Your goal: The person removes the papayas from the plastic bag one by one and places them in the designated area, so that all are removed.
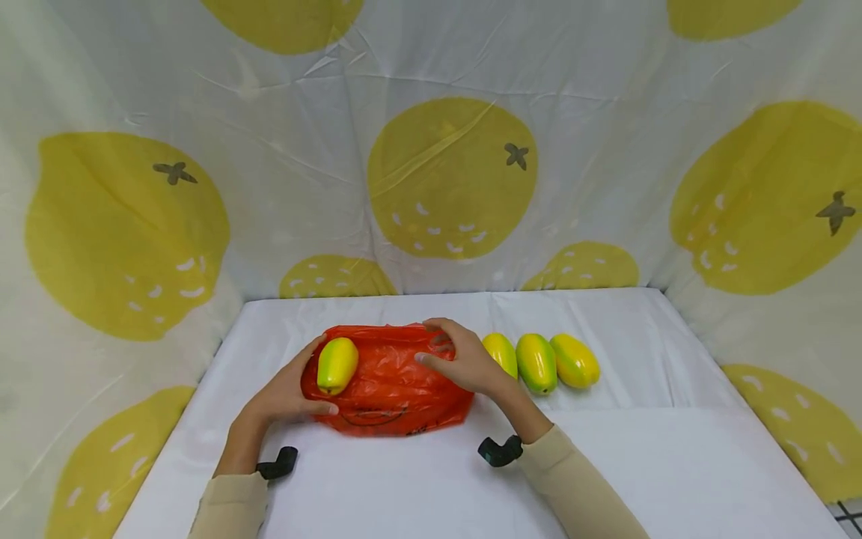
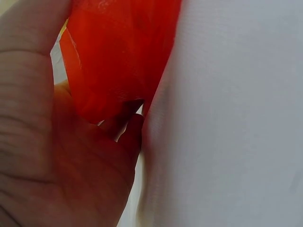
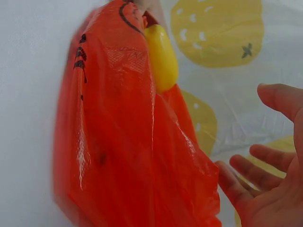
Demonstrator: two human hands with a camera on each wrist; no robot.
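A red plastic bag (image 1: 397,400) lies on the white table, with a yellow-green mango (image 1: 338,365) at its left end. My left hand (image 1: 289,389) holds that end of the bag, thumb in front and fingers behind. In the left wrist view, red plastic (image 2: 118,56) sits between the thumb and the fingers, some of which it hides. Over the bag's right end is my right hand (image 1: 468,359), its fingers spread and holding nothing. In the right wrist view, a fingertip of this hand (image 3: 270,189) is close to the bag's edge; contact cannot be told.
Three more yellow-green mangoes stand in a row to the right of the bag: one partly behind my right wrist (image 1: 500,353), a middle mango (image 1: 536,364) and a right-hand mango (image 1: 575,361). A lemon-print cloth (image 1: 592,180) walls the white table (image 1: 417,494) at the back and sides.
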